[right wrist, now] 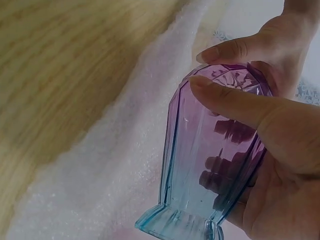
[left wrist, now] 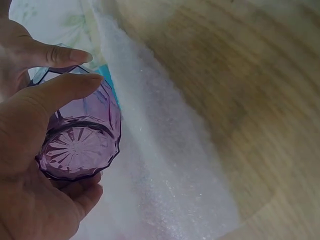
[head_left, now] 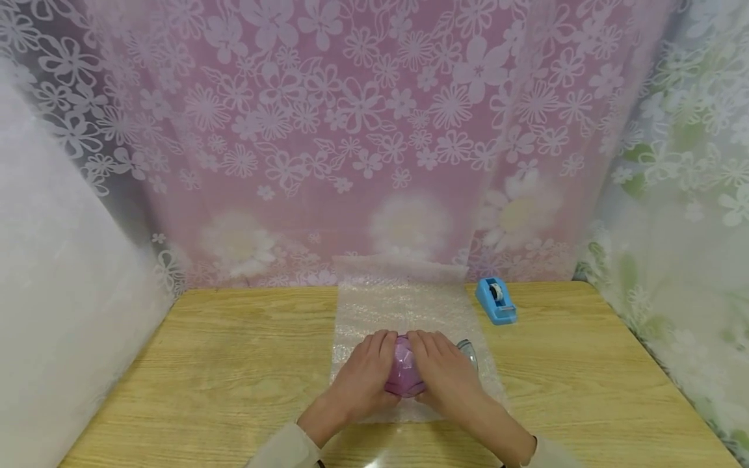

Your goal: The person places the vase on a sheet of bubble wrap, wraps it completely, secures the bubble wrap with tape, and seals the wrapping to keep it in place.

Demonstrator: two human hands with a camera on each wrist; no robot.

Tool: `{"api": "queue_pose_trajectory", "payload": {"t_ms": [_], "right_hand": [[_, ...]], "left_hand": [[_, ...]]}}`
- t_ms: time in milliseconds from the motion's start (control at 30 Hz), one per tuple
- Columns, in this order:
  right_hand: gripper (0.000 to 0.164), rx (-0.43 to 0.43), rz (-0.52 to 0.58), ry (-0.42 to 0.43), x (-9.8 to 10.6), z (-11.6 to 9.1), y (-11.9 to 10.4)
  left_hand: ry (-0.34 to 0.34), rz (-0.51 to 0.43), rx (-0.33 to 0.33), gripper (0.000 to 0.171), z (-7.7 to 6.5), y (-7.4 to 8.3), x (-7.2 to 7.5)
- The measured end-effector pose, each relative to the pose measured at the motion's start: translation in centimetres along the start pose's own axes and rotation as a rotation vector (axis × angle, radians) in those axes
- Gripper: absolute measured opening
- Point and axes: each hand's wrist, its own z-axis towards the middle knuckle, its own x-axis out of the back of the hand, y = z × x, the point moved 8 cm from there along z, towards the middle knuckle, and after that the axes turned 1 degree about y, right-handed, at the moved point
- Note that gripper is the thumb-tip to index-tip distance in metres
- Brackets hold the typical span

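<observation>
Both hands hold a faceted glass vase (head_left: 404, 369), tinted purple at its base and fading to blue toward a flared rim. My left hand (head_left: 365, 367) grips the purple base end, with the starburst-cut bottom (left wrist: 77, 147) showing in the left wrist view. Around the body curls my right hand (head_left: 449, 372), its thumb lying along the glass near the base. The blue rim (right wrist: 180, 222) points away to the right, past the right hand. Beneath the vase, a sheet of bubble wrap (head_left: 374, 305) lies spread on the wooden table (head_left: 246, 364).
A blue tape dispenser (head_left: 496, 302) stands at the back right of the table, beside the bubble wrap. The wrap's far end rises against the pink flowered curtain (head_left: 351, 162) behind. Pale sheeting hangs at both sides.
</observation>
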Motion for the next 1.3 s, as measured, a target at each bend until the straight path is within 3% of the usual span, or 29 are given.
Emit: {"api": "queue_pose_trajectory", "payload": {"t_ms": [233, 800, 1300], "right_hand": [[0.089, -0.017, 0.002, -0.036, -0.7, -0.6, -0.5], [0.091, -0.017, 0.060, -0.087, -1.3, -1.8, -1.0], [0.092, 0.009, 0.067, -0.097, -1.5, -1.9, -1.0]], "left_hand": [[-0.031, 0.029, 0.009, 0.096, -1.0, 0.3, -0.7], [-0.087, 0.014, 0.027, 0.096, -1.8, 1.1, -1.3], [-0.091, -0.062, 0.043, 0.093, -2.3, 1.1, -1.4]]}}
